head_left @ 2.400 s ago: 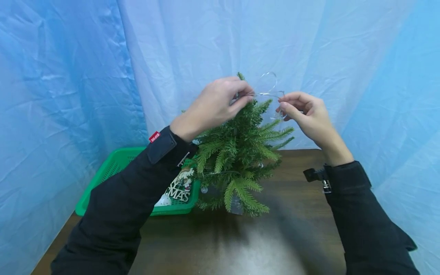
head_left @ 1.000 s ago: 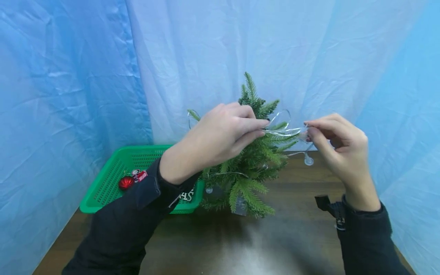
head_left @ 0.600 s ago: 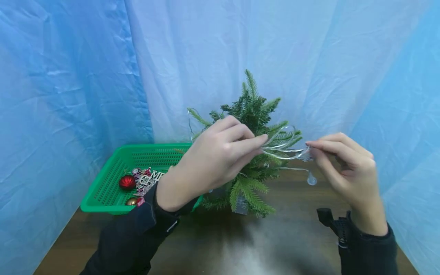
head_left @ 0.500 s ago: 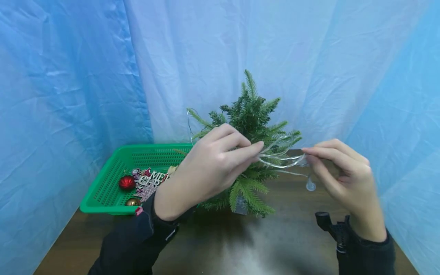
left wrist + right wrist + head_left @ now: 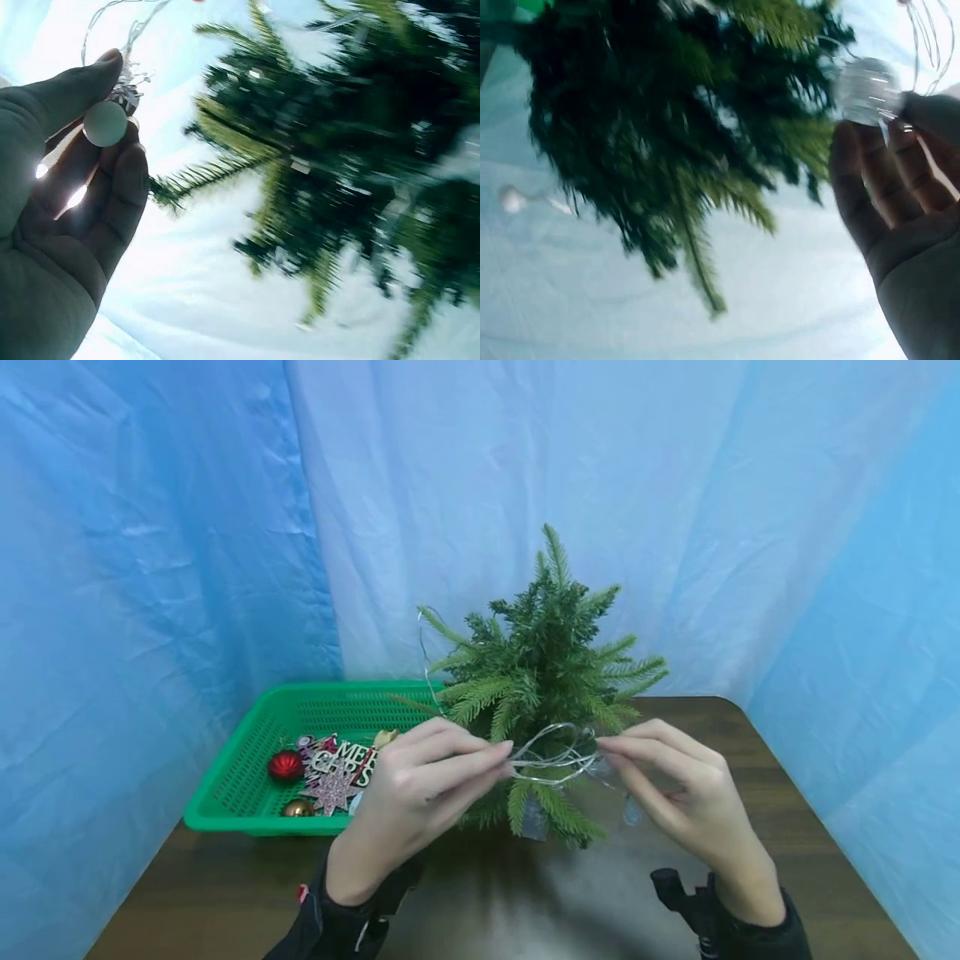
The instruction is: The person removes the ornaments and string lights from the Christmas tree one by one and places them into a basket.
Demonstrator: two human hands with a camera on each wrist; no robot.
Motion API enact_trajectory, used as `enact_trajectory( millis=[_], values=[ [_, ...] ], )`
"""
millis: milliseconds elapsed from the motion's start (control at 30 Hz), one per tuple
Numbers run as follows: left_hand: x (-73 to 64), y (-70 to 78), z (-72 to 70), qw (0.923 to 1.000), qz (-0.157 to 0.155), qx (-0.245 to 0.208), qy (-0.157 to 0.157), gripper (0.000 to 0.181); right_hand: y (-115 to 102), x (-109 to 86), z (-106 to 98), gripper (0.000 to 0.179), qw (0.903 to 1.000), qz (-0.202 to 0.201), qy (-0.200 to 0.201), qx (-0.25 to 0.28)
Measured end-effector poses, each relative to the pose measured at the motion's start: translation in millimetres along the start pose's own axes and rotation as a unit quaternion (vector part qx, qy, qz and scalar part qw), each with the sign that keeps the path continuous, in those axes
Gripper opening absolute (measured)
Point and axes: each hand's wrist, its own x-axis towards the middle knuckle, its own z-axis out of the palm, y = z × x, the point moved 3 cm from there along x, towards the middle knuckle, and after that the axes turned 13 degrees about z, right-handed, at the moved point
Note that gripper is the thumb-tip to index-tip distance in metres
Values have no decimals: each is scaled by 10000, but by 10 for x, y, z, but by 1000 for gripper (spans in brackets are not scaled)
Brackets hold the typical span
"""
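Between the fingertips of both hands stretches a looped bundle of clear-wired string lights (image 5: 551,782), low in front of a small green Christmas tree (image 5: 547,668). My left hand (image 5: 420,789) pinches one end of the loops; in the left wrist view a white round bulb (image 5: 105,124) sits by its thumb and fingers. The other end is pinched by my right hand (image 5: 678,785), where the right wrist view has a blurred clear bulb (image 5: 867,90) at the fingertips. Another bulb (image 5: 632,812) dangles below the right hand. More wire (image 5: 424,652) runs down the tree's left side.
Left of the tree a green basket (image 5: 217,777) holds a red bauble (image 5: 286,766), a brown-gold bauble (image 5: 297,808), a pink glitter star (image 5: 330,789) and a lettered sign (image 5: 348,752). Blue curtains (image 5: 150,568) surround the brown table (image 5: 750,860).
Both hands have come down from the treetop to low in front of the tree, still holding the string lights, and have drawn closer together in the last half second. The basket's contents now show.
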Motion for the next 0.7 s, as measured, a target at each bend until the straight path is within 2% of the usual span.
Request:
enact_trajectory(
  millis=[167, 267, 367, 567, 700],
  values=[
    [-170, -14, 3, 9973, 257, 236, 639, 16, 81, -39, 151, 26, 9997, -7, -158, -203],
    [-213, -27, -16, 9957, 406, 224, 806, 16, 94, -65, 208, 28, 9995, 31, -155, -284],
    [-244, -81, -49, 9961, 424, 85, 773, 16, 106, -83, 259, 29, 9994, 60, -144, -303],
    [-352, -201, -142, 9979, 385, -273, 453, 16, 115, -95, 353, 26, 9989, 83, -275, -381],
    [-435, -265, -171, 9992, 166, -322, 175, 20, 132, -111, 424, 26, 9982, 55, -435, -397]
  ],
)
